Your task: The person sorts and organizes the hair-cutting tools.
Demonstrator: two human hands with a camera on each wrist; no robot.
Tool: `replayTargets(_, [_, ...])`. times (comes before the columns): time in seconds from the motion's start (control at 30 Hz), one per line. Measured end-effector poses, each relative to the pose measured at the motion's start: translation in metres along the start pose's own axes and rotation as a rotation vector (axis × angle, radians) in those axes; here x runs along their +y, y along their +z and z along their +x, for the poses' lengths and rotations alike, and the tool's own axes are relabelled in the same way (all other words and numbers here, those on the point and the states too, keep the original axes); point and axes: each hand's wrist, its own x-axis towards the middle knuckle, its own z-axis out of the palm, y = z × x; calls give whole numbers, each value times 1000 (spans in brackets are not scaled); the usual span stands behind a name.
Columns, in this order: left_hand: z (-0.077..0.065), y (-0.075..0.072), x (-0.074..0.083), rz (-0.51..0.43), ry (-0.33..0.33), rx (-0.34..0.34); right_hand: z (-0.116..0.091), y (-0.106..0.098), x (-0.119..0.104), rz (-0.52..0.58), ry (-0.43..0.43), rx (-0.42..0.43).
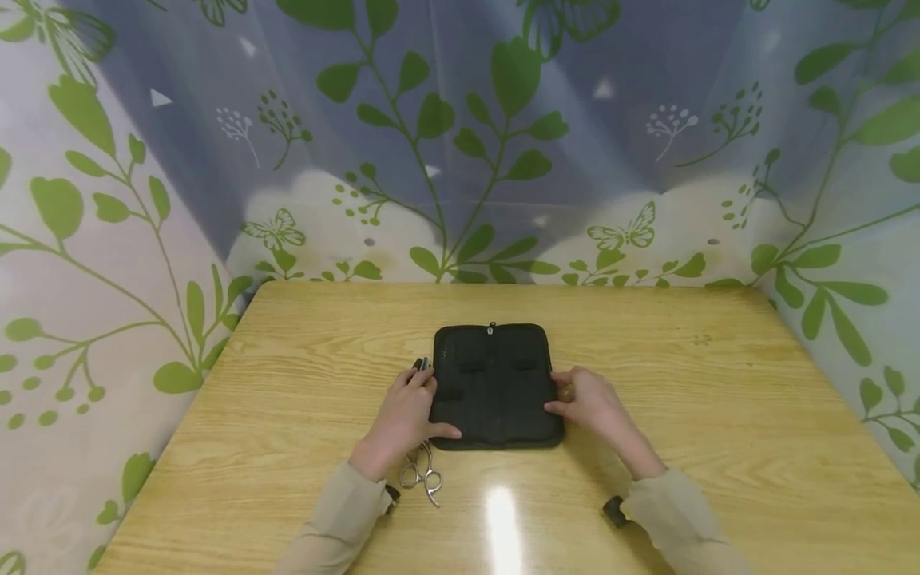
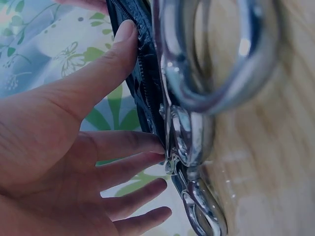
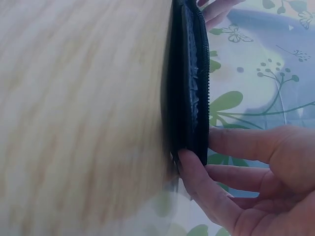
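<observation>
Two hands (image 1: 405,411) (image 1: 598,405) at case (image 1: 497,403) edges, tabletop (image 1: 683,359) around

one black case (image 1: 513,399), at least one pair of scissors (image 2: 216,101), two grips (image 1: 402,415) (image 1: 592,403), one table (image 1: 719,415)

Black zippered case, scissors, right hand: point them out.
Black zippered case (image 1: 496,399): head view, centre of upper face.
Scissors (image 2: 216,102): left wrist view, lower rim of nearest ring.
Right hand (image 1: 592,402): head view, back, thumb side.
</observation>
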Motion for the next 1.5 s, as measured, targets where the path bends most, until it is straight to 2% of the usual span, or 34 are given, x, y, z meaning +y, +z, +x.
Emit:
replayTargets(0.3, [-2,-4,-5,21,-4,-12,0,3,-3,45,13,-34])
replayTargets(0.4, [-3,-4,-7,22,-8,-17,0,4,-3,50,-6,-27])
replayTargets(0.63, [-3,-4,-9,31,-10,-38,-1,7,-6,-33,-64,-31])
replayTargets(0.8, [-4,-5,-9,30,-12,-37,-3,8,-8,-77,-66,-38])
replayTargets(0.93, [-4,-9,-11,-11,-2,-71,-4,8,-9,-87,-64,-60])
replayTargets(1.03, [-3,-15,-18,-93,-4,-95,-4,7,-9,-92,-73,-75])
replayTargets(1.13, [0,-23,-29,-194,-35,-22,-4,5,-8,-99,-82,-82])
replayTargets(1.2, [1,-29,-37,-238,-78,93,-4,4,-7,-104,-89,-78])
replayTargets(1.27, [2,-35,-45,-244,-133,206,-4,3,-6,-115,-102,-68])
replayTargets(1.33, [1,-38,-51,-237,-189,274,-5,3,-6,-121,-108,-59])
replayTargets(1.4, [-3,-39,-56,-225,-228,289,-6,3,-6,-125,-113,-54])
replayTargets(1.5, [-10,-34,-60,-204,-269,235,-6,4,-7,-127,-116,-51])
